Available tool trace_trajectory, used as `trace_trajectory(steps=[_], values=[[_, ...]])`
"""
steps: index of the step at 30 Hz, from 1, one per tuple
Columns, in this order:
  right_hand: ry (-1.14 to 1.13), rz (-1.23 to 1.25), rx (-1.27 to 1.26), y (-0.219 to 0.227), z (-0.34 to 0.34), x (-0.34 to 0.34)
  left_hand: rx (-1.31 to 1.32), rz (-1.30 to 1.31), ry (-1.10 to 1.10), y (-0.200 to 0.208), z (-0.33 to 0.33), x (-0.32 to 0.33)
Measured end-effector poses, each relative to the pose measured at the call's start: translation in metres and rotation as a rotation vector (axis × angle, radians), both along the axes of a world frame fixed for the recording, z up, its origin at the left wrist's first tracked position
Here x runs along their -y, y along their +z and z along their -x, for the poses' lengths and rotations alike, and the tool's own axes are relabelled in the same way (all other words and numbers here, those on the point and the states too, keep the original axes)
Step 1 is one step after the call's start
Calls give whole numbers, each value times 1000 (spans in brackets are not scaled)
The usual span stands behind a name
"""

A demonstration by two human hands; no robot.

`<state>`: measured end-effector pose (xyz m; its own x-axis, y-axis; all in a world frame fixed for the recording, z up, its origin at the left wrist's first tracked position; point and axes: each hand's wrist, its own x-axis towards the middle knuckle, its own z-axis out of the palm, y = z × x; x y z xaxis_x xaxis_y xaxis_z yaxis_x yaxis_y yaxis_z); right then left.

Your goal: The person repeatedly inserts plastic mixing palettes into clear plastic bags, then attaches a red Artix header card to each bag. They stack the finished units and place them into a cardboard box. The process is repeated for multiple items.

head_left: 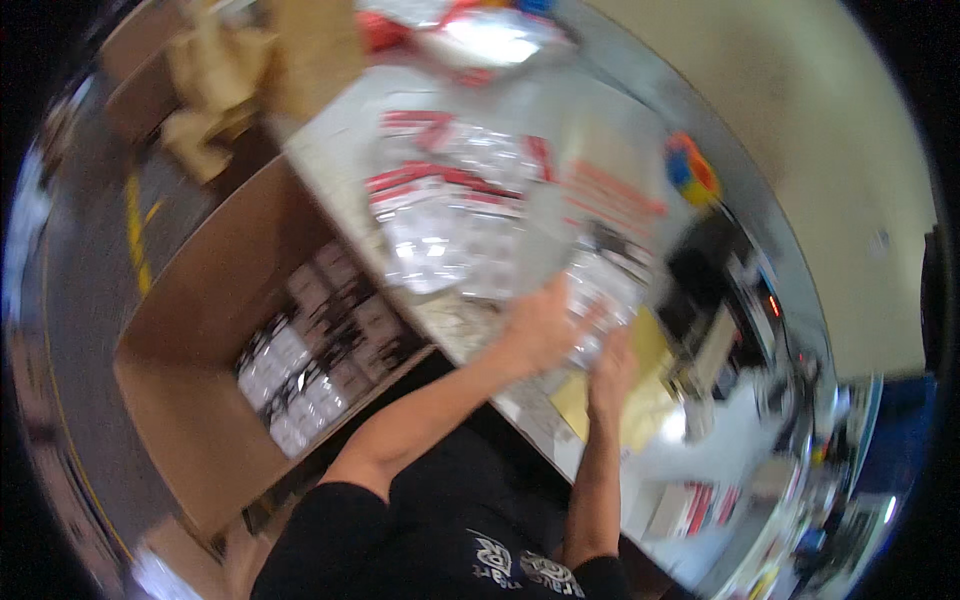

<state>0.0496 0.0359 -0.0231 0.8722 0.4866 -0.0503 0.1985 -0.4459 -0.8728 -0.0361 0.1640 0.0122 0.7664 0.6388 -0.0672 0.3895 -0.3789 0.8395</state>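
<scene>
Over the worktable (450, 318), my left hand (543, 325) grips the left side of a clear blister pack (607, 283) with white contents and a dark patch at its top. My right hand (612, 372) is closed on the pack's lower right edge. Motion blurs the fingers of both hands. Just beyond the pack lies a clear plastic bag (610, 185) with orange printing; whether the two touch, I cannot tell. To the left, several blister packs (445, 235) with red and white headers lie in overlapping rows.
An open cardboard box (180, 400) holding several packs (290, 365) stands against the table's left edge. Right of my hands are a yellow sheet (645, 400), a black machine (715, 255) and a tape roll (692, 168). Brown paper (215, 80) sits far left.
</scene>
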Motion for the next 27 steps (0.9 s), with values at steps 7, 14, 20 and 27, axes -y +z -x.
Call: trace_trajectory(steps=[7,14,20,27], values=[[648,-354,467,29,118,-26,403,-229,343,3,153,-31],[919,-6,616,-22,123,-56,-236,153,978,-137,330,-127],[946,301,548,-50,104,-38,-999,243,283,-310,356,-105],[931,199,520,-46,105,-44,-345,-344,-661,-396,321,-168]])
